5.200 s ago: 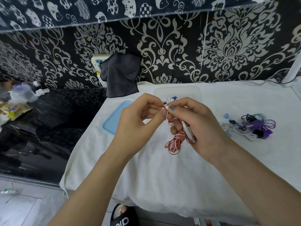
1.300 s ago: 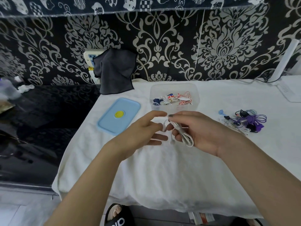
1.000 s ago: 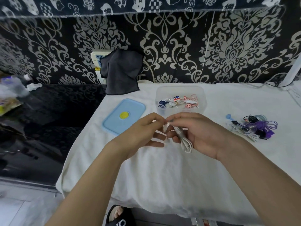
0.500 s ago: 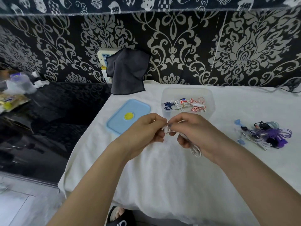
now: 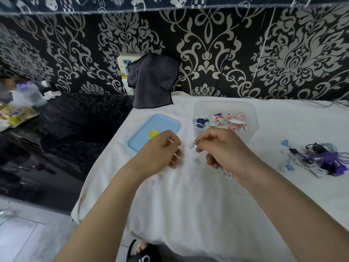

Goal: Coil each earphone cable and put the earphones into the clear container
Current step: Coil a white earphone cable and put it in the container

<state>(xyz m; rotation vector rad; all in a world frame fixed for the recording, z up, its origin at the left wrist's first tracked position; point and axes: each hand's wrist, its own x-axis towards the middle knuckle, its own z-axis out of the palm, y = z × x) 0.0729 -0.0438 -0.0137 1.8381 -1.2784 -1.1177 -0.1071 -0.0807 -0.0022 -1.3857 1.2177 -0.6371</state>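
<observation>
My right hand (image 5: pixel 226 154) pinches a white earphone (image 5: pixel 191 144) just behind its bud, and coiled loops of its cable (image 5: pixel 226 173) hang under the palm. My left hand (image 5: pixel 160 154) is a little to the left with its fingers curled; a thin white strand seems pinched at the fingertips, though they are blurred. Behind both hands stands the clear container (image 5: pixel 253 114), which holds coiled blue, white and red-striped earphones (image 5: pixel 221 121). A tangled pile of purple, black, white and blue earphones (image 5: pixel 321 159) lies on the white cloth at the right.
The container's blue lid (image 5: pixel 151 133) lies flat left of it. A dark cloth (image 5: pixel 153 82) hangs on the patterned wall behind. A glossy black surface (image 5: pixel 56 138) with packets borders the table's left edge. A black slipper (image 5: pixel 139 252) shows below the front edge.
The red-striped earphone I held earlier now lies in the container. My hands worked close together on the white earphone; now the left hand has pulled away to the left.
</observation>
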